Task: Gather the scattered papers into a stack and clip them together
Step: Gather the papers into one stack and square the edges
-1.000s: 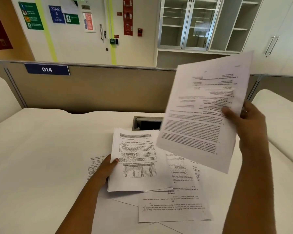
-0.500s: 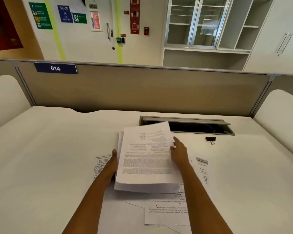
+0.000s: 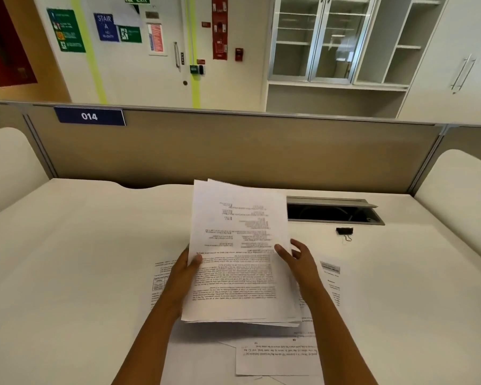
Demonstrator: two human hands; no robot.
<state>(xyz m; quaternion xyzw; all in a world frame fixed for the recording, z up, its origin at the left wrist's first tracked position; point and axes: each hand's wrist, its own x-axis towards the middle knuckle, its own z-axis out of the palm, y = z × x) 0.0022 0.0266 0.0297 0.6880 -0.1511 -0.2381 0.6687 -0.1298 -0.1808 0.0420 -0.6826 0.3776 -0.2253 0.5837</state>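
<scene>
A small stack of printed papers [image 3: 233, 259] is lifted off the white desk [image 3: 81, 259] and tilted toward me. My left hand [image 3: 185, 269] grips its left edge, thumb on the top sheet. My right hand [image 3: 296, 258] holds the right edge, thumb on the front and fingers spread behind. More loose papers lie flat on the desk under the stack: one at the left [image 3: 160, 282], one at the right [image 3: 331, 284], one near the front edge [image 3: 275, 357]. A black binder clip [image 3: 344, 231] lies on the desk, to the right of the stack and apart from both hands.
An open cable hatch [image 3: 333, 212] is sunk into the desk behind the clip. A beige partition [image 3: 233, 151] labelled 014 closes the far side. Curved white side panels stand at left [image 3: 9, 162] and right [image 3: 461, 184].
My right hand brought its sheet down from the air onto the pile. Both hands then raised the gathered stack off the desk and tilted it up.
</scene>
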